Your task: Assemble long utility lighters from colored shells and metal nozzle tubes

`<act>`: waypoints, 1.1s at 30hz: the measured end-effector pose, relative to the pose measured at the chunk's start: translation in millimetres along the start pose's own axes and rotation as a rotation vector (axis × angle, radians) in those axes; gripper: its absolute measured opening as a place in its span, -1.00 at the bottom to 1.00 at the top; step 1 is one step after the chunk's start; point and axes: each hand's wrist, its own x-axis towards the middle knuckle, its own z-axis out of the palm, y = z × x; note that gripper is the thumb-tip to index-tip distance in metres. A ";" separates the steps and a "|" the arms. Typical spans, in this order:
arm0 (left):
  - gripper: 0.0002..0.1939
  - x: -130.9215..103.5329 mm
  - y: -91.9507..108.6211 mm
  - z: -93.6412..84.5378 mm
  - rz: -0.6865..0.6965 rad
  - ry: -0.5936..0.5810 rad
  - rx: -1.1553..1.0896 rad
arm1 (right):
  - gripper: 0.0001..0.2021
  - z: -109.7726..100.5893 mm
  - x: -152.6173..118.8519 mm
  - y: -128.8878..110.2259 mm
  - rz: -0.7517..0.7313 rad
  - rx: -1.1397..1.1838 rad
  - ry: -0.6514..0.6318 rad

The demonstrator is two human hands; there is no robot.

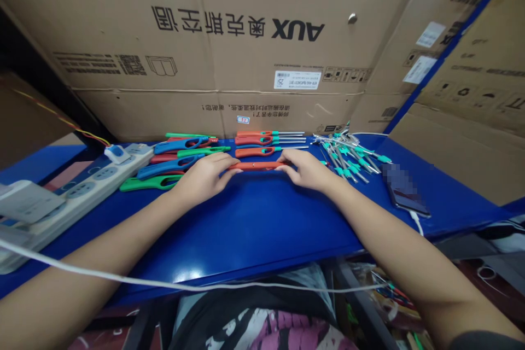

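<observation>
Both hands hold one orange lighter handle (pixel 260 165) level above the blue table. My left hand (pixel 209 175) pinches its left end, and my right hand (pixel 301 168) pinches its right end. Just behind it, orange lighters with metal rods (pixel 256 151) lie in a row. Left of my left hand is a pile of blue, green and red handles (pixel 170 167). To the right of my right hand lies a heap of metal rods with teal parts (pixel 348 156).
On the left of the blue table (pixel 254 229) stands a white power strip (pixel 100 175) with plugs. A phone (pixel 404 188) on a white cable lies at the right. Cardboard (pixel 229 65) walls the back. A white cable (pixel 184 286) crosses in front.
</observation>
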 end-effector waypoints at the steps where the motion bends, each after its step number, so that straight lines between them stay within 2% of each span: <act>1: -0.69 0.5 2.7 0.2 -0.013 0.004 0.004 | -0.90 -1.1 0.1 -1.8 0.005 -0.003 0.010; 5: -0.68 2.5 16.4 4.1 -0.113 0.020 -0.040 | -0.89 -5.0 1.2 -12.1 0.082 -0.022 0.009; 9: -0.60 1.7 28.0 6.1 -0.052 -0.075 -0.026 | -0.83 -4.3 2.2 -19.9 0.114 -0.032 -0.050; 12: -0.58 0.3 29.7 3.1 -0.011 -0.107 0.052 | -0.78 -3.3 2.2 -20.0 0.049 0.023 -0.072; 15: -0.53 -0.8 27.0 -0.1 0.018 -0.109 0.086 | -0.80 -3.7 3.0 -19.2 -0.075 0.111 -0.011; 22: -0.49 -1.3 28.2 -1.8 -0.036 -0.197 -0.010 | -0.88 0.7 7.3 -17.4 -0.293 0.072 0.088; 27: -0.50 0.7 38.6 -0.6 -0.097 -0.276 0.029 | -0.85 5.3 6.3 -19.2 -0.318 0.022 0.112; 33: -0.56 0.9 55.2 4.7 -0.115 -0.340 0.157 | -0.77 12.9 7.9 -31.3 -0.333 0.011 -0.005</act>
